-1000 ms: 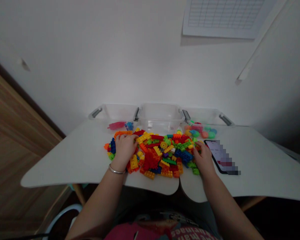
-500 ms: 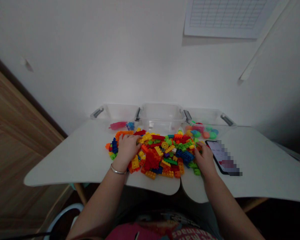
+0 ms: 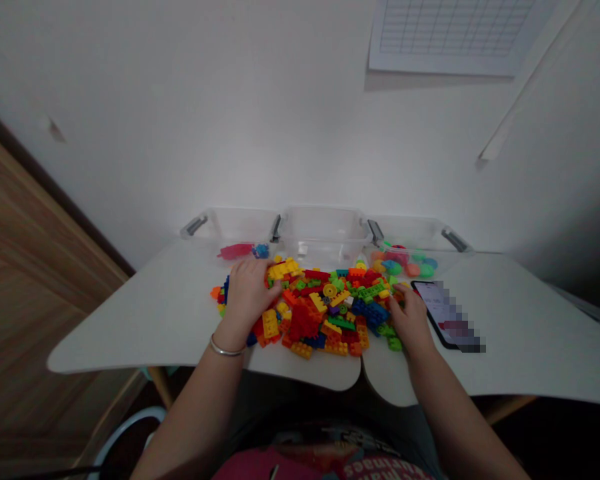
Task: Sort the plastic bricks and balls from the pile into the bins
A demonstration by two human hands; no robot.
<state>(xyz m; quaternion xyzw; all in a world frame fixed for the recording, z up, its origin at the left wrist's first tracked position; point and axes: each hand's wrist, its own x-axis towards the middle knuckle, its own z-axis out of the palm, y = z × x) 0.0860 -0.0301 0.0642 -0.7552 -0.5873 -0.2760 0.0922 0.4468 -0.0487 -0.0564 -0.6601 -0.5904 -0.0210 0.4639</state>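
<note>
Hands apart, both on heap of plastic building bricks [image 3: 320, 310]: left hand [image 3: 249, 297] spread over its left part, right hand [image 3: 411, 319] at its right edge; grip on any brick cannot be told. Heap lies between hands on white table [image 3: 130, 327]. Smartphone [image 3: 443, 313] just right of right hand, screen pixelated, unreadable. Clear plastic bin [image 3: 324, 233] beyond heap.

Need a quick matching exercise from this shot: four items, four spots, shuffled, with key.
Items:
1. metal bangle
2. phone
3. pink piece
4. round pastel pieces

Spots:
A. right clear bin
B. left wrist
C. left clear bin
D. table beside the right hand

Pairs: 1-B, 2-D, 3-C, 4-A
</note>
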